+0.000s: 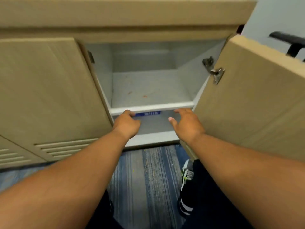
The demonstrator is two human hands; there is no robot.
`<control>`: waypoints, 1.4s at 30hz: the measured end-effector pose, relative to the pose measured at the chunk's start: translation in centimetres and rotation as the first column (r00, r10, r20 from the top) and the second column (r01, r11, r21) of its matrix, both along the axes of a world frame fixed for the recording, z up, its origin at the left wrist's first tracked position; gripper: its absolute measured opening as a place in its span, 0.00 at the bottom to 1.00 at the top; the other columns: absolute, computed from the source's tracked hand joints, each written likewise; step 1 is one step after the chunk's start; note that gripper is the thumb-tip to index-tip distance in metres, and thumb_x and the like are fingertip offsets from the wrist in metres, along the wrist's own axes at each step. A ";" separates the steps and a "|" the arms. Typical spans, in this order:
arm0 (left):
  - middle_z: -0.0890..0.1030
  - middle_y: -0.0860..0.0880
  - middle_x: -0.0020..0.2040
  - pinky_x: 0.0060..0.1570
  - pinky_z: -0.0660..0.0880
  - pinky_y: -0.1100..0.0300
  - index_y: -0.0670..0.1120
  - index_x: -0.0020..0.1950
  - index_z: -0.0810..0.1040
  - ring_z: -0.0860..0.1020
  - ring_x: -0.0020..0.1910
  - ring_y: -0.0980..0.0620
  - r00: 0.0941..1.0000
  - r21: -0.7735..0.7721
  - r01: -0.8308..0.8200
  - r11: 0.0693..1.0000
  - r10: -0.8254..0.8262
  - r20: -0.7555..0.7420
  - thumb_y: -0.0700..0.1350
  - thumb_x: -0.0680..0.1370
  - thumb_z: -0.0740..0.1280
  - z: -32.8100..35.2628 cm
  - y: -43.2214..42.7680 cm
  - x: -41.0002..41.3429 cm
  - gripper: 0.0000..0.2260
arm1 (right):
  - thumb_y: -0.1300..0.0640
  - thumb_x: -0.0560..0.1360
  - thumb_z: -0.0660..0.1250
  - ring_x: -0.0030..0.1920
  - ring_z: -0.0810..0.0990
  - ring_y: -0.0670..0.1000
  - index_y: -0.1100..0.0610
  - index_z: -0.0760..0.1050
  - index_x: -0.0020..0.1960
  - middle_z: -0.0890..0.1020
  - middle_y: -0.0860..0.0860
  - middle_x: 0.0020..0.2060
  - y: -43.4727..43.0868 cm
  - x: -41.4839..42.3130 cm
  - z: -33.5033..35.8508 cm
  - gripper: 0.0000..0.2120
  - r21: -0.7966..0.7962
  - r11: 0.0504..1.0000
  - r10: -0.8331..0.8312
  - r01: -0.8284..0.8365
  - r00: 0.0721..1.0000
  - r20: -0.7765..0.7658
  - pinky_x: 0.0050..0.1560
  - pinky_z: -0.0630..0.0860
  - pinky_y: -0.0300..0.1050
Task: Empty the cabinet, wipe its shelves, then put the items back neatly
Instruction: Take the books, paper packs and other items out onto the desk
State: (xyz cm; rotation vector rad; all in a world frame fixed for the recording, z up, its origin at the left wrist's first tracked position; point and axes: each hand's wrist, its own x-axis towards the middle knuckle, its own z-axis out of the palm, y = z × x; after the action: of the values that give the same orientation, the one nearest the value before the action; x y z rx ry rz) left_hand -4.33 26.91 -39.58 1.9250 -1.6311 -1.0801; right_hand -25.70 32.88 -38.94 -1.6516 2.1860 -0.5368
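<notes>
The beige cabinet (54, 90) stands with its right door (250, 103) swung open. Its grey upper shelf (151, 90) holds nothing and has a few reddish spots. In the lower compartment, just under the shelf edge, sits a box with a blue label (148, 113); most of it is hidden. My left hand (127, 123) reaches into that compartment, and its fingers curl over the box's top left corner. My right hand (186, 124) is at the right side of the opening with fingers spread, and I cannot tell whether it touches the box.
The closed left door and a vented panel (62, 149) fill the left side. Blue striped carpet (145, 179) lies below the cabinet, with my shoe (186, 177) on it. A black chair armrest (290, 42) shows at the upper right, behind the open door.
</notes>
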 end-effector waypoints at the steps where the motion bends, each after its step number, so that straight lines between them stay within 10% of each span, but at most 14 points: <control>1: 0.81 0.47 0.43 0.41 0.76 0.58 0.49 0.65 0.75 0.80 0.39 0.45 1.000 0.035 0.002 0.999 -0.002 0.014 0.45 0.76 0.69 -1.7 -0.1 0.5 0.17 | 0.45 0.81 0.64 0.70 0.69 0.54 0.54 0.72 0.71 0.71 0.52 0.70 -0.3 -0.2 -1.5 0.22 0.047 0.999 0.016 -0.015 1.000 -0.014 0.72 0.66 0.48; 5: 0.83 0.41 0.54 0.49 0.79 0.53 0.48 0.68 0.75 0.82 0.51 0.39 0.999 0.167 -0.038 0.985 0.036 0.014 0.45 0.76 0.70 -8.7 -0.2 1.9 0.19 | 0.44 0.80 0.64 0.68 0.72 0.55 0.54 0.75 0.67 0.74 0.54 0.68 -1.7 -0.4 -7.2 0.20 0.207 0.977 0.063 -0.057 0.998 -0.019 0.69 0.69 0.50; 11: 0.75 0.48 0.33 0.28 0.70 0.64 0.46 0.67 0.73 0.74 0.28 0.50 0.999 0.245 -0.052 0.968 0.054 -0.003 0.42 0.79 0.69 -15.0 0.2 1.7 0.17 | 0.44 0.81 0.63 0.63 0.76 0.55 0.53 0.77 0.64 0.77 0.54 0.66 -3.5 -0.2 -12.8 0.18 0.323 0.938 0.143 -0.124 0.989 -0.034 0.63 0.71 0.46; 23: 0.81 0.47 0.45 0.35 0.69 0.62 0.50 0.68 0.74 0.75 0.31 0.51 0.998 0.225 0.004 0.974 0.011 -0.065 0.45 0.77 0.69 -20.3 -3.8 -0.1 0.20 | 0.44 0.80 0.65 0.57 0.78 0.55 0.54 0.78 0.61 0.80 0.53 0.60 -9.4 -1.5 -16.7 0.17 0.322 0.939 0.149 -0.120 0.986 -0.069 0.53 0.68 0.40; 33: 0.72 0.50 0.74 0.63 0.73 0.61 0.53 0.75 0.70 0.77 0.64 0.48 0.999 0.205 -0.018 0.979 0.023 -0.023 0.47 0.78 0.70 -28.1 -12.2 -1.0 0.25 | 0.43 0.80 0.64 0.66 0.76 0.53 0.54 0.73 0.69 0.77 0.52 0.67 -23.7 -0.6 -25.7 0.22 0.231 0.964 0.151 -0.132 0.986 -0.069 0.59 0.68 0.37; 42: 0.71 0.49 0.74 0.60 0.68 0.63 0.50 0.77 0.67 0.73 0.68 0.48 0.980 0.217 0.078 0.973 -0.114 0.161 0.46 0.78 0.67 -32.8 -13.1 0.1 0.27 | 0.48 0.76 0.71 0.66 0.76 0.47 0.52 0.64 0.77 0.75 0.49 0.69 -29.5 -2.5 -31.0 0.32 0.083 0.996 0.003 -0.018 0.985 0.174 0.53 0.67 0.28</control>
State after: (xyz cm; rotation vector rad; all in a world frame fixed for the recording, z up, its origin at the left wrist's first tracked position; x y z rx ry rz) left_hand -4.24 13.81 -72.41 2.1461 -1.7819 -1.1949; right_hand -28.19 3.36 -69.97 -1.5125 2.0447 -0.5559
